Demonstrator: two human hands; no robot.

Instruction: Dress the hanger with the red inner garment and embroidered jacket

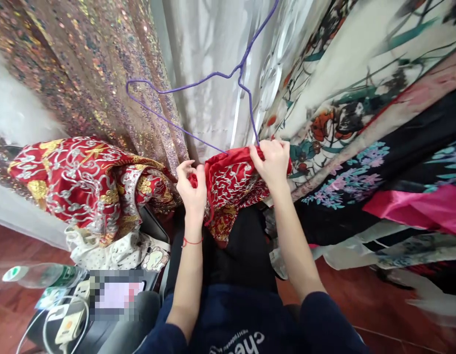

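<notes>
A: What does the left hand (192,189) hold?

B: Its fingers (184,169) are closed on one edge of the red embroidered garment (231,189). A red string sits on that wrist.

A: And the right hand (274,162)?

B: Its fingers (258,156) pinch the upper edge of the same garment, just at the lower end of the purple wire hanger (198,98). The hanger rises above the fingers, and its bar touches the red cloth between both hands.

A: What is around?

B: Left of the left fingers lies another red and gold embroidered cloth (83,182). Behind it hangs a sequin dress (83,64). Right of the right fingers hang floral printed robes (360,108). Below, near the left elbow, I see a plastic bottle (39,275) and a power strip (71,319).
</notes>
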